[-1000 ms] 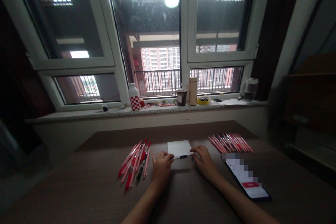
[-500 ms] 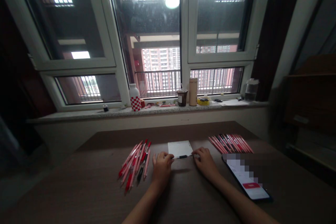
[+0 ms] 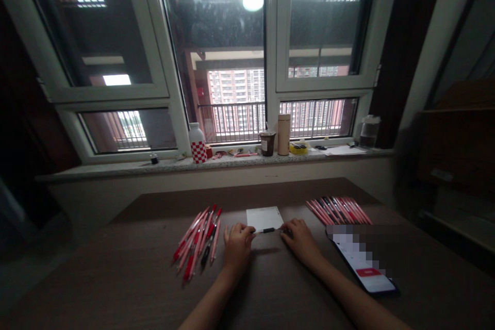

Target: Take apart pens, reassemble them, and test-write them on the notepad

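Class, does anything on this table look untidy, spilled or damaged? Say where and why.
The pile of writing tools on the left looks untidy: they overlap at differing angles, while those in the row at the right lie neatly side by side. No spill or damage stands out.

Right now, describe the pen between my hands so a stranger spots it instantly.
On the wide brown table, find the small white rectangular paper sheet. At its near edge, a slim pen with a black middle section runs crosswise between the left hand and right hand. Unlike the pink, red and black pens grouped either side, fingers hold it.
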Demonstrator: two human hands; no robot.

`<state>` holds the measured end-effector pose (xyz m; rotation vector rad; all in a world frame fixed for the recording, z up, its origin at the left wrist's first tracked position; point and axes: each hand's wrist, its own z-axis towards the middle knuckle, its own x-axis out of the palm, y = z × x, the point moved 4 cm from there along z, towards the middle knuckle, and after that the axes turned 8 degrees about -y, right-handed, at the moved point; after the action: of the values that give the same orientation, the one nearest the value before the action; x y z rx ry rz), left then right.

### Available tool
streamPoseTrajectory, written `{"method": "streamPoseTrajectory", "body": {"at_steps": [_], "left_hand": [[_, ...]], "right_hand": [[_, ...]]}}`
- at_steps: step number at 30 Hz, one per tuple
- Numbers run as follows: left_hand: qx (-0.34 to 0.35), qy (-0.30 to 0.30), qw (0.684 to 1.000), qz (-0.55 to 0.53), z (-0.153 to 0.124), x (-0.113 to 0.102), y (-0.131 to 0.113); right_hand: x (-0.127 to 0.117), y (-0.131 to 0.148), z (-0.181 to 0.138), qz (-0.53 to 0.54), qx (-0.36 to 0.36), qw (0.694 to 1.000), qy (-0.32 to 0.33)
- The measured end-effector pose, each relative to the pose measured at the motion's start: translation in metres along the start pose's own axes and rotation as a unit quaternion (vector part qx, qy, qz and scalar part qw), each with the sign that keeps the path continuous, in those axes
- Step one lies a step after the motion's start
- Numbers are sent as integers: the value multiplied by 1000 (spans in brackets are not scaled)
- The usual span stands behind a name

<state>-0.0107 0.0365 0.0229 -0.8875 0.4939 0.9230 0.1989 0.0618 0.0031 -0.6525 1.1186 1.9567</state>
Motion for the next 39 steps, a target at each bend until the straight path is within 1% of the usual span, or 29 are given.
{"method": "streamPoseTrajectory", "body": {"at_steps": [11, 25, 32, 36, 39], "left_hand": [[-3, 7, 1000, 0, 0, -1, -2], [-4, 13, 1000, 3, 0, -1, -2], [-4, 8, 1000, -2, -1, 0, 1], [-2, 6, 1000, 0, -1, 1, 1], [-4, 10, 1000, 2, -1, 0, -1]], "right_hand": [[3, -1, 1, -34, -6, 999, -8], [0, 3, 0, -63, -9, 998, -11], [1, 2, -1, -38, -6, 999, -8], [-1, 0, 1, -11, 4, 999, -29], [-4, 0, 2, 1, -6, 998, -57]]}}
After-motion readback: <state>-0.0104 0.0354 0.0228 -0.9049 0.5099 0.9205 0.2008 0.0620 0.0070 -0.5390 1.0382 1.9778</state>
